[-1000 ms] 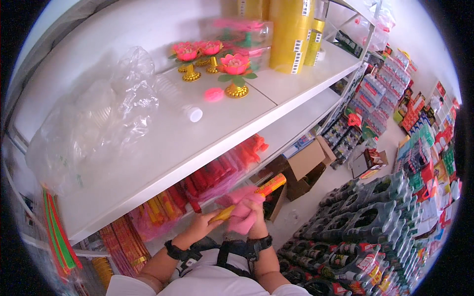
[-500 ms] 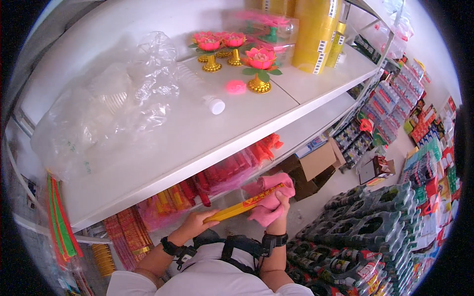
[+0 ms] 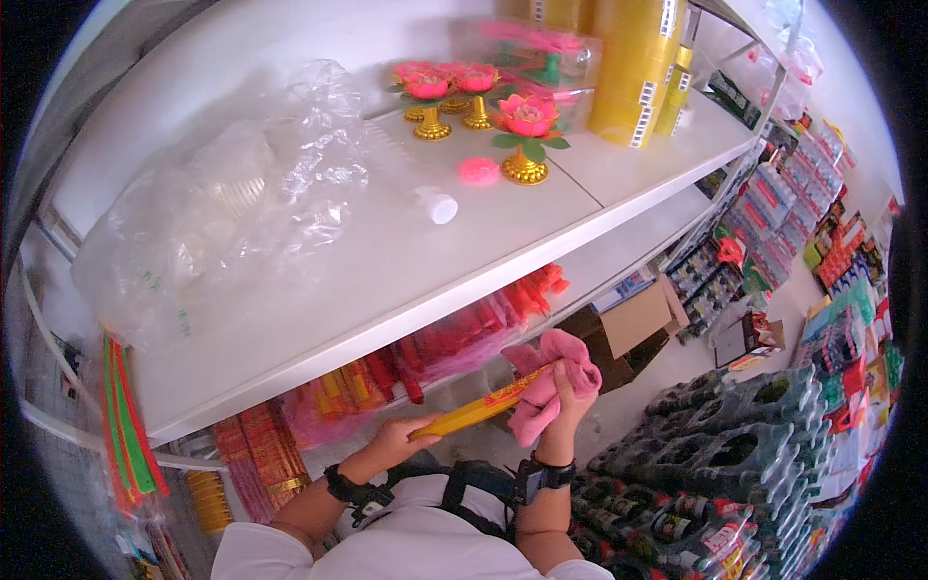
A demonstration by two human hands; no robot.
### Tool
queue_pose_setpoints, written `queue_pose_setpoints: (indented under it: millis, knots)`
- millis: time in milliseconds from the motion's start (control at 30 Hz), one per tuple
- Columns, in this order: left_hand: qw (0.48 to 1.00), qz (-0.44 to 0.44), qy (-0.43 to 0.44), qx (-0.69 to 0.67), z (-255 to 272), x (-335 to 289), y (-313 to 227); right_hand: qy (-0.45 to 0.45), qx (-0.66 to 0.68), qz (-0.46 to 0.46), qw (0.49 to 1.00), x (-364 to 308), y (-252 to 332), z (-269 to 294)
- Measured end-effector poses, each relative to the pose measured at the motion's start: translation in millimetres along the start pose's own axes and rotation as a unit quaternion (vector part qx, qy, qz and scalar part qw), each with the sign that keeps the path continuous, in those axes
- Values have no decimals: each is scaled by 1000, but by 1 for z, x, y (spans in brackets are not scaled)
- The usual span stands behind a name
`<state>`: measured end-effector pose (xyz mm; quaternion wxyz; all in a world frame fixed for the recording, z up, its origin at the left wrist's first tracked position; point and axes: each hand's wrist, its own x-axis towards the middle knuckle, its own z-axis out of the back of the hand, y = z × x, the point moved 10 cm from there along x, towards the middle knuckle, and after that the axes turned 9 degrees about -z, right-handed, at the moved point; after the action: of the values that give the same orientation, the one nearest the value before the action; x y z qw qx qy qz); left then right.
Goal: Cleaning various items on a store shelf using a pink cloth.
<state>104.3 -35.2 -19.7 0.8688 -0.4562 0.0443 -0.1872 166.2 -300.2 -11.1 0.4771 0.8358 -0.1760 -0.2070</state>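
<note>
My left hand (image 3: 398, 441) is closed round the near left end of a long, narrow yellow box (image 3: 464, 416) with red markings, held at a slant in front of my body. A crumpled pink cloth (image 3: 535, 418) is bunched in my right hand (image 3: 573, 394) and folds over the box's far right end, which it hides. The fingers of the right hand are partly covered by the cloth. Both hands are below the front edge of the white shelf (image 3: 387, 280).
On the shelf stand pink lotus ornaments (image 3: 527, 121), a clear plastic bag (image 3: 222, 213) and yellow tape rolls (image 3: 633, 77). Red and yellow packets (image 3: 464, 329) lie on the lower shelf. An open carton (image 3: 638, 319) and stacked wrapped bottles (image 3: 715, 445) are to my right.
The pink cloth, in my right hand, now covers the box's far end, which showed on top of it before. The whole view has shifted slightly.
</note>
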Motion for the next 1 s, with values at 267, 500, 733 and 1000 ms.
queue_pose_setpoints:
  millis: [267, 500, 733, 1000]
  knots:
    - [999, -40, -19, -8, -1, 25, -18, -79, -74, 85, 991, 1, 47, -3]
    - [985, 17, -71, -154, 0, 21, -14, 98, 269, -126, 950, 24, 3, -3]
    - [971, -144, -74, -174, -29, 31, -23, 265, 174, -220, 923, -46, -42, -52]
    - [971, 4, 101, -218, -42, 12, 12, 204, 13, -74, 976, -48, -29, -54]
